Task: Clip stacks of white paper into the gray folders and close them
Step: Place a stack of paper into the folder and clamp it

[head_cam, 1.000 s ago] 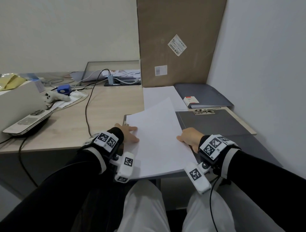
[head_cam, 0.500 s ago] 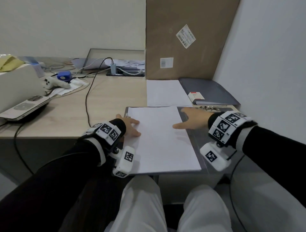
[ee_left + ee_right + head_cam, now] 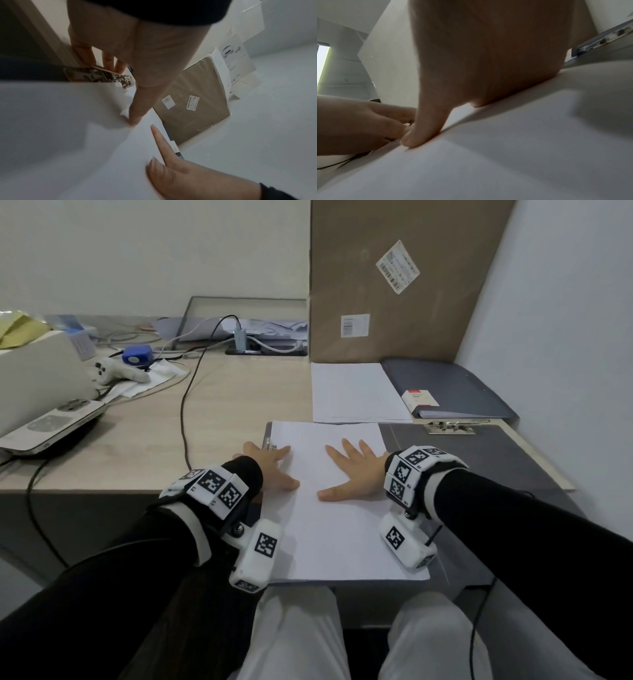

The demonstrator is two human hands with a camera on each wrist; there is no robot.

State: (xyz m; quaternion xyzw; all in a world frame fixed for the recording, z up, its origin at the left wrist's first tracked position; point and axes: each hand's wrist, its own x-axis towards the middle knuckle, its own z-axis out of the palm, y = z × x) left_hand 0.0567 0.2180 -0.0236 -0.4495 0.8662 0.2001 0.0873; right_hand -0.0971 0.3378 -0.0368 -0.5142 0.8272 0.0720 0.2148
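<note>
- A stack of white paper (image 3: pixel 339 508) lies flat in the lower middle of the head view, inside an open gray folder (image 3: pixel 479 460) whose right half spreads bare toward the wall on the right.
- The stack's near edge and the folder's near edge hang past the front edge of the table (image 3: pixel 219 419), above the person's lap.
- The left hand (image 3: pixel 270 465) rests at the stack's left edge, fingers spread and straight; its thumb lies on the paper and its other fingers reach over the folder's metal clip (image 3: pixel 102 75) at that edge.
- The right hand (image 3: pixel 356 470) lies flat on the sheet, palm down, fingers straight and splayed, gripping nothing; the two thumbs point at each other, close but apart.
- A second metal clip (image 3: pixel 450 428) sits at the far edge of the folder's bare right half.
- Just beyond the open folder's far edge lies a second stack of white paper (image 3: pixel 356 392), and right of it a closed gray folder (image 3: pixel 455 388) with a small white label.
- A tall brown cardboard box (image 3: pixel 394 282) stands upright behind these, against the wall, closing off the far side.
- Left of the folder the wooden top is bare up to a black cable (image 3: pixel 185 412) running to the near edge.
- Upper left: a white game controller (image 3: pixel 116 371), a blue round device (image 3: pixel 137 356), a white flat device (image 3: pixel 51 422).
- White walls close the right and the back.
</note>
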